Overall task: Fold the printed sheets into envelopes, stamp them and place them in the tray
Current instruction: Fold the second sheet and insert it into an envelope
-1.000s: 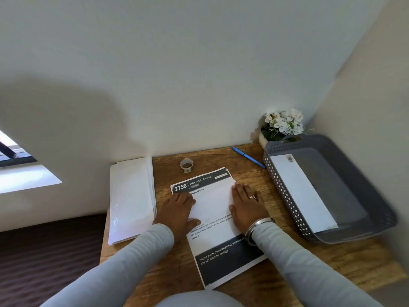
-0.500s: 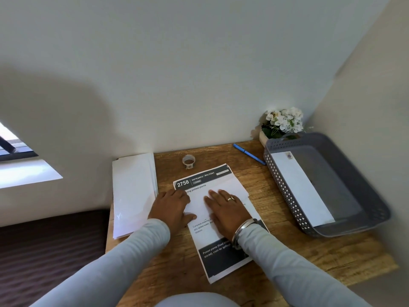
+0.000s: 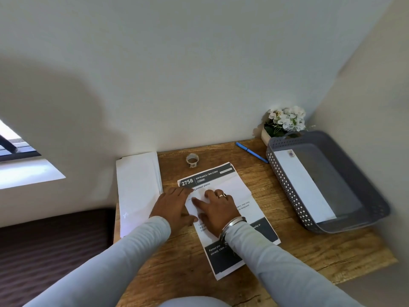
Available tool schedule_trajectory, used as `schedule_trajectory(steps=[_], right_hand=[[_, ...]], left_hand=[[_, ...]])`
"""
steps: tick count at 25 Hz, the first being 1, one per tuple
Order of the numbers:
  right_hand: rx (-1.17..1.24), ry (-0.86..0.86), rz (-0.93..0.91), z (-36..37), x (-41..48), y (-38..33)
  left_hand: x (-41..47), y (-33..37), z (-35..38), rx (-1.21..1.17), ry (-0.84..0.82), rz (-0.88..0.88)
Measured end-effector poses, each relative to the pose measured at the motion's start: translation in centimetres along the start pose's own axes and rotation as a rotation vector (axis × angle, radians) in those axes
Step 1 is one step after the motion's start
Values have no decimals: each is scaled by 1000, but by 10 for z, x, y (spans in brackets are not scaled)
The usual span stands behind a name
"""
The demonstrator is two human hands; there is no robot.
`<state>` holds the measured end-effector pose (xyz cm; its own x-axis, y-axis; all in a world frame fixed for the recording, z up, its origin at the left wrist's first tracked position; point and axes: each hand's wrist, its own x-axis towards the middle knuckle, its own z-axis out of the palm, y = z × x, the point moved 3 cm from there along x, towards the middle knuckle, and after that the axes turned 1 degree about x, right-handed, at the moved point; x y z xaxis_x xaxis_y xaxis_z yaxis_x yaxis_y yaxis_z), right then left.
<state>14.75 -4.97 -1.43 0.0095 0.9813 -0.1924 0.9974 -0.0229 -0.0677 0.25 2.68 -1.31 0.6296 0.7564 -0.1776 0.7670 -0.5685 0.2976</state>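
Observation:
A printed sheet [image 3: 223, 260] headed "2758 ENTRANCE / BALCONY" lies in the middle of the wooden desk [image 3: 298, 251]. On its upper half rests a white folded paper [image 3: 232, 188]. My left hand [image 3: 171, 203] lies flat at that paper's left edge. My right hand [image 3: 218, 209], with a ring and a metal bangle, presses flat on the paper, its forefinger reaching left to the other hand. A grey perforated tray [image 3: 287, 189] at the right holds one white stamped envelope [image 3: 303, 185].
A stack of white papers [image 3: 138, 189] lies along the desk's left edge. A small roll [image 3: 192, 160] and a blue pen [image 3: 251, 152] sit near the back wall. A pot of white flowers [image 3: 284, 121] stands in the back right corner.
My right hand has slid left across the white folded paper, from its right edge to beside my left hand. My left hand has stayed at the left edge.

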Motion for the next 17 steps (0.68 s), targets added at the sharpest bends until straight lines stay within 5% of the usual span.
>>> schedule_trajectory(steps=[5,9,17], right_hand=[[-12,15,52,6,-2,0],[45,-4,268,-1,-7,45],[86,-102,433,-2,-4,69]], left_hand=[[1,-3,1,2,6,25],[6,-1,-1,49,-53,21],[19,17,-5,20,-234,-177]])
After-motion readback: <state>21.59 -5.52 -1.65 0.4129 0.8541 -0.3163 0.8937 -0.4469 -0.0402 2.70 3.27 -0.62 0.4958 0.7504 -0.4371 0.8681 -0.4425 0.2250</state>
